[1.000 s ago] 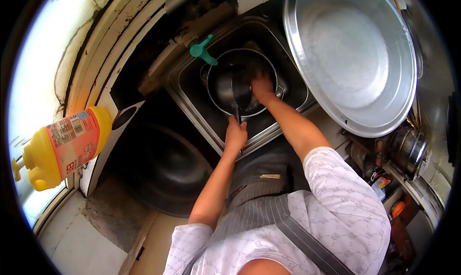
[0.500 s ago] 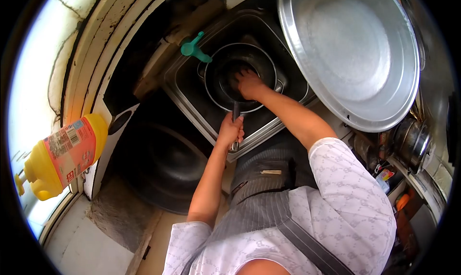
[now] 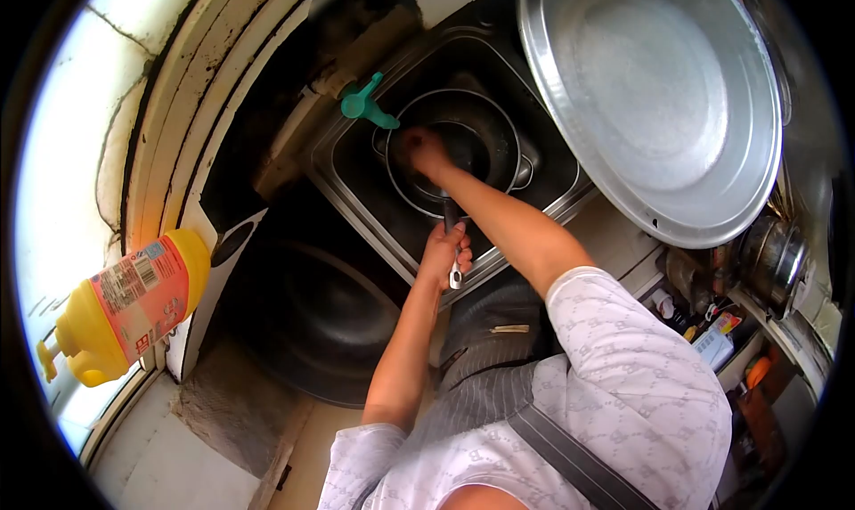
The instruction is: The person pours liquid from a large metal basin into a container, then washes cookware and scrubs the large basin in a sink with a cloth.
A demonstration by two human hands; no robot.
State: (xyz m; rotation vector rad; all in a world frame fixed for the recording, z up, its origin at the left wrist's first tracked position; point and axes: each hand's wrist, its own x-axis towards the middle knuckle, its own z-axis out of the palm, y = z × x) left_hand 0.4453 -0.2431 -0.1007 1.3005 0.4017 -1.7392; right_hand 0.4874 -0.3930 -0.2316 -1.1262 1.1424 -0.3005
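In the head view, a dark metal pot point(image 3: 516, 136) with side handles stands in the sink point(image 3: 557, 158). A smaller dark frying pan point(image 3: 472, 143) sits within the pot's rim, its black handle point(image 3: 451, 212) pointing toward me. My left hand point(image 3: 443, 255) is wrapped round this handle, and the metal end loop sticks out below the fingers. My right hand point(image 3: 426, 152) reaches over the pan to its left inner side. Its fingers are smeared by motion, so I cannot make out whether it holds anything. A green tap point(image 3: 367, 106) juts over the pot's left edge.
A large aluminium basin point(image 3: 650, 91) leans at the right of the sink. A big dark wok point(image 3: 312, 323) lies to the left, below the sink. At far left stands a yellow bottle point(image 3: 134, 305) with a pink label. Pots point(image 3: 773, 261) crowd a right-hand shelf.
My right hand has swept left across the inside of the pan. My left hand still grips the handle, which has swung slightly right. The whole view has shifted a little.
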